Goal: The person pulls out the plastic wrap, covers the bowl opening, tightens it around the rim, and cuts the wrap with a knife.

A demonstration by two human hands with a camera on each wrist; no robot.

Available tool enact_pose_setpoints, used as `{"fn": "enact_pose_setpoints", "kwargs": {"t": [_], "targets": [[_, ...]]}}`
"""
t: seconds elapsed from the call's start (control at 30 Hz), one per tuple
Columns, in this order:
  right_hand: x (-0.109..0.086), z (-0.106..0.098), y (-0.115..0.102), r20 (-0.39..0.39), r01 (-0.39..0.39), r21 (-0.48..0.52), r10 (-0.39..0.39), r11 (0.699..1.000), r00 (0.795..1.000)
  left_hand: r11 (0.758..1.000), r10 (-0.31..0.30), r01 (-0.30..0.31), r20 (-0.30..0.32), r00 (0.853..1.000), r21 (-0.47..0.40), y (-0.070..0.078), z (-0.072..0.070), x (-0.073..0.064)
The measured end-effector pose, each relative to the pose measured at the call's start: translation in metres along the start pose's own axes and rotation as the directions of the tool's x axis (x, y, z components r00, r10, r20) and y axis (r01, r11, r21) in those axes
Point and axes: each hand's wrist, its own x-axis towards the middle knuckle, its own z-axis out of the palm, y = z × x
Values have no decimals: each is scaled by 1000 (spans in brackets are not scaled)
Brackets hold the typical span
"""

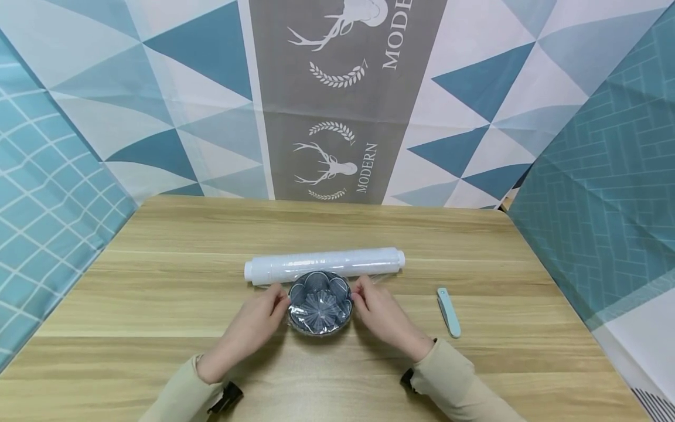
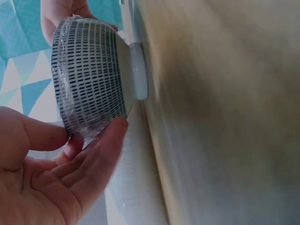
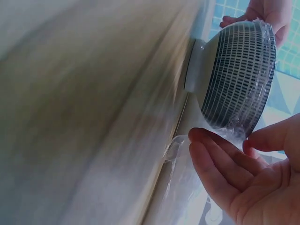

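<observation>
A bowl (image 1: 316, 284) with a dark patterned inside stands on the table, and clear cling film (image 1: 320, 316) is stretched across its top. Both wrist views show its outer wall (image 2: 89, 75) with dark dashes above a pale foot. On the left side of the rim, my left hand (image 1: 262, 315) pinches the film's edge between thumb and finger. My right hand (image 1: 385, 315) pinches the film on the opposite side. Loose film (image 3: 177, 150) hangs below the right fingers. Behind the bowl lies a white roll of cling film (image 1: 324, 265).
A light-blue folding knife (image 1: 448, 312) lies on the wooden table (image 1: 174, 281), right of my right hand. Patterned cloths (image 1: 200, 117) hang behind the table and on both sides.
</observation>
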Motion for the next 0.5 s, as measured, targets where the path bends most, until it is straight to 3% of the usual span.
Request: {"fn": "enact_pose_setpoints", "kwargs": {"t": [0.13,0.33,0.5], "targets": [[1,1,-2,-17,3,45,-2,999,1000,1000,3,-3,10,1000,-29,-1,1,0],[1,-1,2,50,-71,148,64,987,997,1000,-4,4,42,999,-2,1,-5,-2],[0,-5,5,54,-105,132,98,986,994,998,-57,51,162,985,38,3,-21,-7]]}}
